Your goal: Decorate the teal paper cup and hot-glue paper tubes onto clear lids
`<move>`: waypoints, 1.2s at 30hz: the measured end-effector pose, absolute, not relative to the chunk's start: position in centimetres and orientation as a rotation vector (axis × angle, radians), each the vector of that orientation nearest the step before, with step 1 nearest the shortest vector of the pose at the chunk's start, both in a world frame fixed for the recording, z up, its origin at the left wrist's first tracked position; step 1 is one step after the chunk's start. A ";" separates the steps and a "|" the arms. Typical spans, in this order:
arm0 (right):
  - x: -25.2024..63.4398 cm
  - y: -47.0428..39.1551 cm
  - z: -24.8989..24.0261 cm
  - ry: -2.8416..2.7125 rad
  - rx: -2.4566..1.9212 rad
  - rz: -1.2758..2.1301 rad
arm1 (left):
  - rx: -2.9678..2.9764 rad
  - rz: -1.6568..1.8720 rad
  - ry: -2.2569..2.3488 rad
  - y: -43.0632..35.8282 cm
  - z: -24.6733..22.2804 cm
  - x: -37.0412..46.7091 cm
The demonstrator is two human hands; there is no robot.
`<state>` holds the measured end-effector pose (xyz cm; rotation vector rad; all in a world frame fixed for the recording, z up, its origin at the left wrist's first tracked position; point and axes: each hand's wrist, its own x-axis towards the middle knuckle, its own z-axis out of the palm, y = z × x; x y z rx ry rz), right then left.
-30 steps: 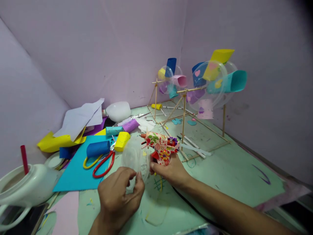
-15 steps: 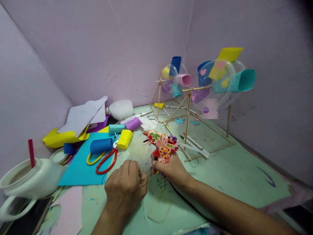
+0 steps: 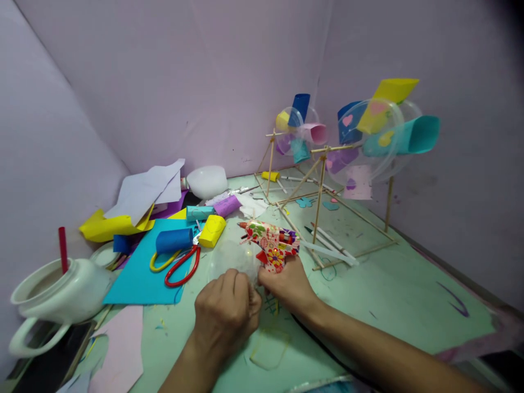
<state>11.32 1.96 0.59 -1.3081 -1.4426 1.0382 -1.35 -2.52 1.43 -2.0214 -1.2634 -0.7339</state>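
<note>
My right hand [image 3: 286, 286] grips a floral-patterned glue gun [image 3: 270, 243], its nozzle pointing left. A black cord runs from it back along my forearm. My left hand [image 3: 227, 311] pinches the near rim of a clear plastic lid [image 3: 231, 254] that stands tilted on the green table [image 3: 388, 289], just left of the gun. The two hands almost touch below the gun's handle.
Two stick-framed wheels with coloured paper cups [image 3: 380, 131] stand at the back right. Red and yellow scissors [image 3: 180, 265], foam rolls [image 3: 174, 240] and a cyan sheet [image 3: 139, 278] lie to the left. A white jug [image 3: 61, 295] with a red straw sits at the far left.
My left hand has moved forward and up against the lid's near rim, closer to my right hand. The glue gun has stayed about where it was.
</note>
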 end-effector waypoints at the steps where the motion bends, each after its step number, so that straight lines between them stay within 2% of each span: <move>1: 11.3 2.0 0.5 -1.451 -1.313 1.019 | -2.011 -0.726 -1.276 -2.6 1.5 -1.3; 21: 11.4 1.6 -0.5 -1.546 -1.253 0.918 | -1.918 -0.589 -1.414 -3.1 2.4 -0.3; 31: 12.1 2.3 0.5 -1.526 -1.312 0.816 | -1.750 -0.647 -1.335 -3.0 2.9 -2.7; 33: 12.9 3.0 0.6 -1.440 -1.397 0.805 | -1.573 -0.736 -1.433 -2.8 3.1 -4.2; 36: 13.2 3.7 0.7 -1.413 -1.432 0.833 | -1.606 -0.852 -1.492 -2.6 3.2 -5.7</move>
